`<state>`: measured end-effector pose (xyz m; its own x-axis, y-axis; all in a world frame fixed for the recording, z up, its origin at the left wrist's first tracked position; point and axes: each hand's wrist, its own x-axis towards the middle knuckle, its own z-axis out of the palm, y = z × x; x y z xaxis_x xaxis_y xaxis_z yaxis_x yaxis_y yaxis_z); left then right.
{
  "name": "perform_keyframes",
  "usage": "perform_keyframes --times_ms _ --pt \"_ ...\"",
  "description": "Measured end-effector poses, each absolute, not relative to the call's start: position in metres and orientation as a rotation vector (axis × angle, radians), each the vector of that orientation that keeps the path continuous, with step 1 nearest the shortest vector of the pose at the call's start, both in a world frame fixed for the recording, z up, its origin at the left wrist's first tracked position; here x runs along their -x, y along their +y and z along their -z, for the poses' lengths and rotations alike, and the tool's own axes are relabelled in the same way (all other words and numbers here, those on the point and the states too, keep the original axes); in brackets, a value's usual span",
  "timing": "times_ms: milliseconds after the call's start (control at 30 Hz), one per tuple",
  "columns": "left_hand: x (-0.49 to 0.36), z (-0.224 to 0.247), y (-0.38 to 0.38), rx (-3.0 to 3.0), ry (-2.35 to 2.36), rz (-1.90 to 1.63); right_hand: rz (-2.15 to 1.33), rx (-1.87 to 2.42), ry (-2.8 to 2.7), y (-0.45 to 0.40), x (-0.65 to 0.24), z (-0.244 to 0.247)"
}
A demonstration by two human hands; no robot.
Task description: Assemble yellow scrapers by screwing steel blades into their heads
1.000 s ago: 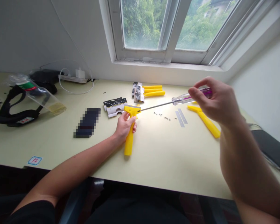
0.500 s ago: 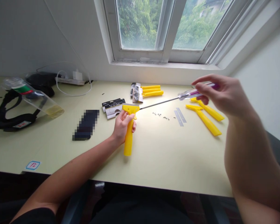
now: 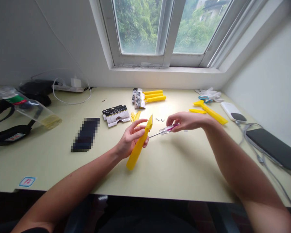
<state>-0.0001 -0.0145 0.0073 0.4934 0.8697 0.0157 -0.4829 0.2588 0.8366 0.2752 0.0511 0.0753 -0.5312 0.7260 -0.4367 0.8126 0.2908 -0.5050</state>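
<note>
While the left hand (image 3: 127, 140) has its fingers around the neck of a yellow scraper (image 3: 136, 152), held tilted above the table (image 3: 169, 174), the right hand (image 3: 188, 121) grips the clear-and-purple handle of a screwdriver (image 3: 167, 129) in its fingers. The screwdriver's shaft reaches toward the left fingers; whether its tip touches the scraper I cannot tell. Small metal nuts (image 3: 162, 120) lie beyond.

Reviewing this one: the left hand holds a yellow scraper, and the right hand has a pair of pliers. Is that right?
Not quite: the head view shows the right hand with a screwdriver, its handle clear and purple, not pliers. The left hand does hold a yellow scraper.
</note>
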Motion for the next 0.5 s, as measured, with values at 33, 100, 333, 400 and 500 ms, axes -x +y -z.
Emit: perform_keyframes --times_ms 33,100,333,400,500 --pt "0.000 -0.007 -0.015 -0.908 0.495 -0.951 0.990 -1.430 2.417 0.049 -0.266 -0.071" --pt "0.000 -0.007 -0.015 -0.919 0.490 -0.917 0.863 -1.385 2.418 0.042 -0.250 -0.064" --pt "-0.003 -0.004 -0.018 -0.971 0.564 -0.882 0.459 -1.678 2.669 0.042 -0.228 -0.040" --pt "-0.005 -0.003 -0.019 -0.979 0.582 -0.887 0.261 -1.885 2.695 0.049 -0.228 -0.029" --pt "-0.007 -0.001 -0.020 -0.978 0.605 -0.888 0.127 -2.003 2.667 0.058 -0.227 -0.012"
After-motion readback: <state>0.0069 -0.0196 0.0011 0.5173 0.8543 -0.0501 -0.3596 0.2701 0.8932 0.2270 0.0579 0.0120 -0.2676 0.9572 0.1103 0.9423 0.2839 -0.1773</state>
